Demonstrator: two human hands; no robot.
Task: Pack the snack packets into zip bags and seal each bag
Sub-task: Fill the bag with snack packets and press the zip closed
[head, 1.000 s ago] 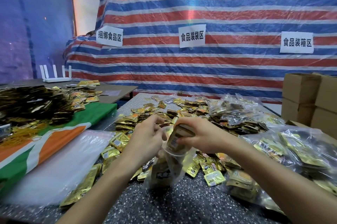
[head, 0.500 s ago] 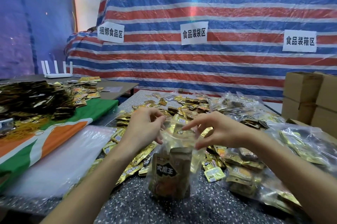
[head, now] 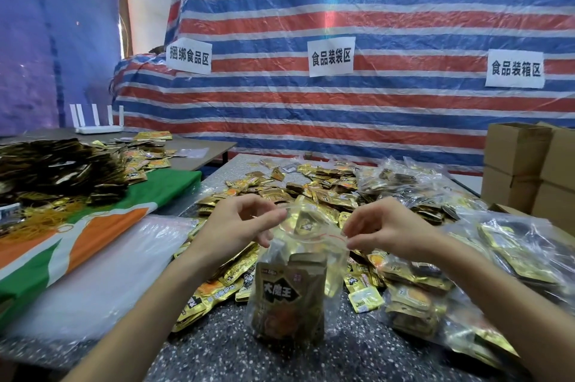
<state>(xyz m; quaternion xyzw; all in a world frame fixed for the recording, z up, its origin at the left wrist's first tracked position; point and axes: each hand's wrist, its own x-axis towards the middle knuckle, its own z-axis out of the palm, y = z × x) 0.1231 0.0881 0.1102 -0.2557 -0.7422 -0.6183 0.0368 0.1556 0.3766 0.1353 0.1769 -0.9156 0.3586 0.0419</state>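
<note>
- Head view: since the earlier frame, the left hand point(head: 236, 226) and right hand point(head: 389, 229) had moved apart.
- Fingers of both hands pinched the zip bag point(head: 334, 260) at its top corners.
- The clear bag stood upright on the surface point(head: 217, 350), containing brown snack packets point(head: 287, 297).

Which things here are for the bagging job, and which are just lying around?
For the job:
- zip bag, top pinched by the left hand and right hand
- snack packets inside it
- loose packets
- filled bags

Just lying about:
- white router
- cardboard boxes
- rubber bands
- green and orange cloth
- paper signs
</note>
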